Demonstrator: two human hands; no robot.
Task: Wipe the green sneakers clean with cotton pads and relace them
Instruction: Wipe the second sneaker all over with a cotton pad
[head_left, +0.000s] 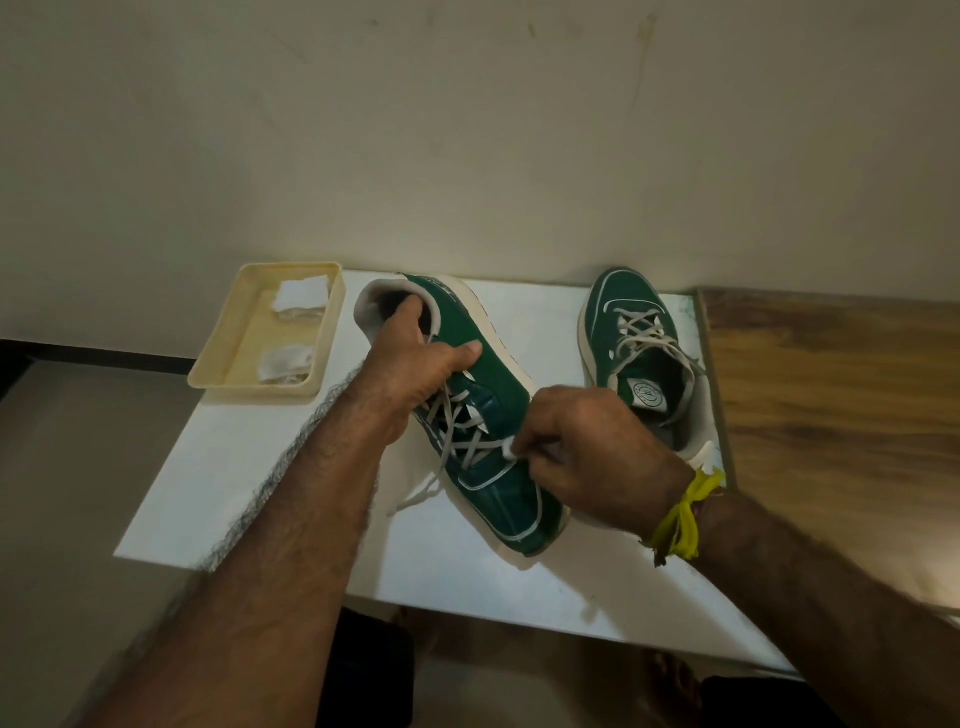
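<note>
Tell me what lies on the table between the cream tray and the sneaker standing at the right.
In the head view, between the tray and the right sneaker lies the other green sneaker, tilted on its side, gripped by the left hand, with bare white table beyond it.

No text, brand or number is showing clearly enough to be read. The right green sneaker (641, 338), lying at the upper right of the white table (270, 467), is carrying a small round emblem on its tongue label (647, 392), but the letters inside it are too small and blurred to read. The other green sneaker (488, 415), in the middle of the frame, is showing some pale marks near its heel, at the upper middle, and these are also not readable.
</note>
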